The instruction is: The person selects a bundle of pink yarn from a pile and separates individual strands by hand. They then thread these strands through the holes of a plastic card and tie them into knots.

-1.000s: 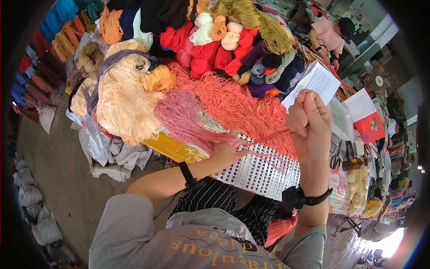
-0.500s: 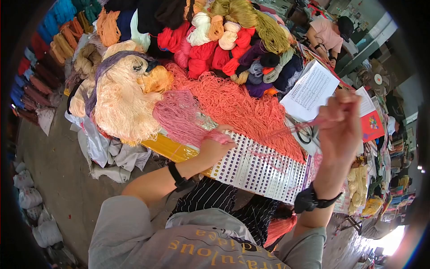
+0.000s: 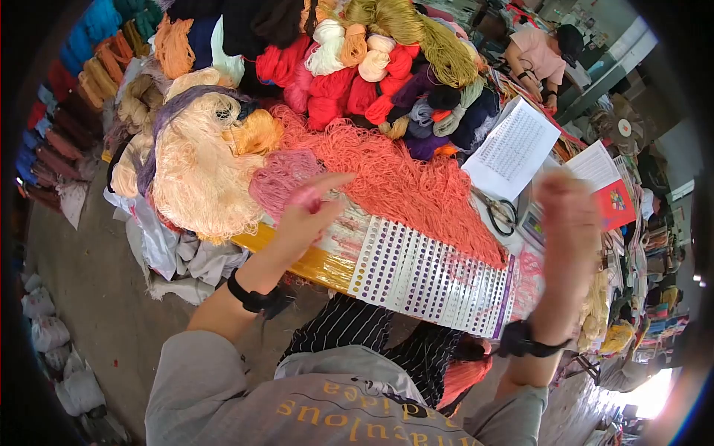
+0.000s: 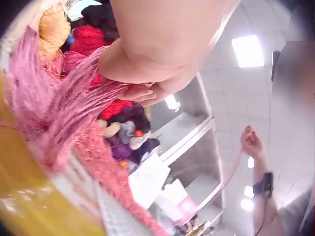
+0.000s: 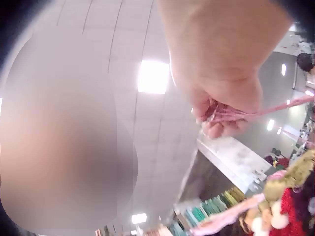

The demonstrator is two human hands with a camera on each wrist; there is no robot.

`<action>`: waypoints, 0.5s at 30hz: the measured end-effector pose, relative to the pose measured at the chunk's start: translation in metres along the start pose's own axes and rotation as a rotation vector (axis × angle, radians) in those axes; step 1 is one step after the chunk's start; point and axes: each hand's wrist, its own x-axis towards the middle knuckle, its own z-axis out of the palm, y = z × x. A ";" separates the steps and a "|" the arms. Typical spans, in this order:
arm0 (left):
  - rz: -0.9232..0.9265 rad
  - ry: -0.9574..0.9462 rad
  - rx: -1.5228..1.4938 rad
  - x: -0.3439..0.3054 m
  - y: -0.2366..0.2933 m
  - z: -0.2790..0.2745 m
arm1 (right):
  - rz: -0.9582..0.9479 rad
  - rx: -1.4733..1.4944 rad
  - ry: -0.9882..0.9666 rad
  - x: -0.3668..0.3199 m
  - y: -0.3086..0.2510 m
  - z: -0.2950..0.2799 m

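A mauve-pink yarn skein (image 3: 277, 178) lies on the table beside a large coral yarn heap (image 3: 401, 182). My left hand (image 3: 299, 223) is over the skein's near end; in the left wrist view it grips a bundle of pink strands (image 4: 78, 105). Raised at the right and blurred in the head view, my right hand (image 3: 567, 215) holds strands too. The right wrist view shows its fingers curled round pink yarn strands (image 5: 280, 106), pulled out sideways. A white card with rows of purple dots (image 3: 424, 275) lies along the table's front edge.
Black-handled scissors (image 3: 504, 215) and a printed sheet (image 3: 513, 145) lie to the right, with a red booklet (image 3: 616, 208) beyond. A cream yarn heap (image 3: 201, 163) is at the left. Several coloured skeins (image 3: 331, 97) are piled at the back. Another person (image 3: 537, 59) is at the far right.
My left hand has moved left, off the dotted card and toward the skein. The right hand has swung out to the right, away from the printed sheet. The scissors have come into view.
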 end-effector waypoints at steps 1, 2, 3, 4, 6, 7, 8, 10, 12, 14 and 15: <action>0.041 -0.112 -0.142 0.000 0.013 0.014 | -0.025 0.371 -0.232 -0.008 -0.006 0.029; 0.085 -0.222 -0.283 0.001 0.020 0.027 | -0.318 0.175 -0.359 -0.010 0.006 0.054; 0.090 -0.217 -0.280 0.000 0.023 0.041 | -0.478 -0.011 -0.363 -0.013 -0.003 0.071; 0.037 -0.338 -0.319 -0.005 0.023 0.055 | -0.636 -0.198 -0.363 -0.015 -0.009 0.082; -0.015 -0.456 -0.357 -0.004 0.017 0.054 | -0.488 0.075 -0.366 -0.016 -0.007 0.083; -0.094 -0.602 -0.393 0.003 0.005 0.044 | -0.327 0.338 -0.362 -0.016 -0.005 0.081; -0.177 -0.752 -0.428 0.006 0.002 0.036 | -0.131 0.675 -0.295 -0.014 0.001 0.070; -0.288 -0.584 -0.534 0.005 -0.001 0.019 | 0.067 1.197 -0.140 -0.011 0.028 0.028; -0.179 -0.424 -0.701 0.011 -0.012 -0.015 | 0.054 1.507 -0.006 -0.014 0.067 -0.017; -0.247 -0.368 -0.884 0.022 -0.021 -0.059 | 0.138 1.560 0.099 -0.030 0.116 -0.052; -0.234 -0.269 -0.885 0.024 -0.019 -0.079 | 0.225 1.494 0.144 -0.044 0.140 -0.066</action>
